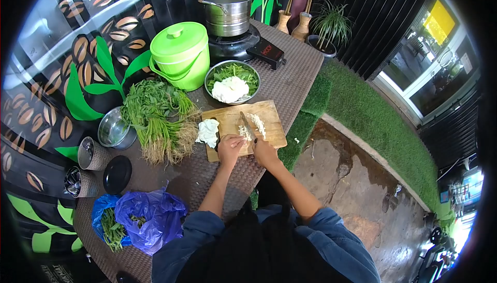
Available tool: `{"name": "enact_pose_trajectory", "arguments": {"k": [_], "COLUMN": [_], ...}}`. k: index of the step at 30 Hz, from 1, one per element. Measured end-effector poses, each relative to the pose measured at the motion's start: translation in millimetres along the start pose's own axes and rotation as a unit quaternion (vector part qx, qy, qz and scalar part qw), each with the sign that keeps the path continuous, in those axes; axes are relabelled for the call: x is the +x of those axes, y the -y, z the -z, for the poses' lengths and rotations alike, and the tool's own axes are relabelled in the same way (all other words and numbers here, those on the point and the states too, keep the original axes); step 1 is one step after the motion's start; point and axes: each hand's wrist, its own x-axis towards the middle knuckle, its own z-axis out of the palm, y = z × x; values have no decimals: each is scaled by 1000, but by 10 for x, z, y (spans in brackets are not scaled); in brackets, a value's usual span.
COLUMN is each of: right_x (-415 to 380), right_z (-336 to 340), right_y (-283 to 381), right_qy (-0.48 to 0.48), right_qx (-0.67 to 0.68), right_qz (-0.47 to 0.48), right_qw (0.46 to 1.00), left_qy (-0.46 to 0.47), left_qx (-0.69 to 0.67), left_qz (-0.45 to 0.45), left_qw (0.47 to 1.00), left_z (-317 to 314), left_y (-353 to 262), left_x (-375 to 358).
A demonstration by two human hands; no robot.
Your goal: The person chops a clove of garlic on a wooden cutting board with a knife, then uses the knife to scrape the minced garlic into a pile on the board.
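Observation:
My right hand is closed around the handle of a knife, its blade over the wooden cutting board. My left hand rests at the board's near side, fingertips drawn together beside the blade; what they hold, if anything, is too small to make out. Finely chopped white pieces lie on both sides of the knife. A crumpled white item, cloth or plastic, sits on the board's left edge. Behind the board stands a metal bowl with green leaves and a white mass.
A bunch of rooted greens lies left of the board. Behind are a lidded green bucket and a steel pot on a stove. Blue plastic bags are at near left. The table edge runs along the right.

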Motion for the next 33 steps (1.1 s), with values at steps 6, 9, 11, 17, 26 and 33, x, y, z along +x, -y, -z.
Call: {"name": "enact_pose_trajectory", "arguments": {"k": [6, 9, 11, 17, 26, 33], "right_x": [-159, -51, -25, -152, -198, -113], "right_z": [-184, -179, -107, -181, -58, -96], "right_y": [170, 111, 92, 153, 155, 202], "right_qy": [-30, -38, -22, -39, 11, -36], "right_qx": [19, 19, -14, -24, 9, 1], "right_qz": [-64, -32, -1, -43, -56, -38], "right_qw": [997, 999, 1000, 998, 998, 999], "left_qy": [4, 1, -9, -15, -39, -43], "left_qx": [3, 14, -1, -2, 36, 29], "left_qz": [56, 54, 49, 84, 59, 44], "left_qw": [998, 998, 999, 996, 997, 998], "left_z": [12, 36, 36, 12, -99, -89], "left_y": [-134, -171, -164, -170, -41, -105], "left_x": [16, -3, 10, 29, 30, 11]}}
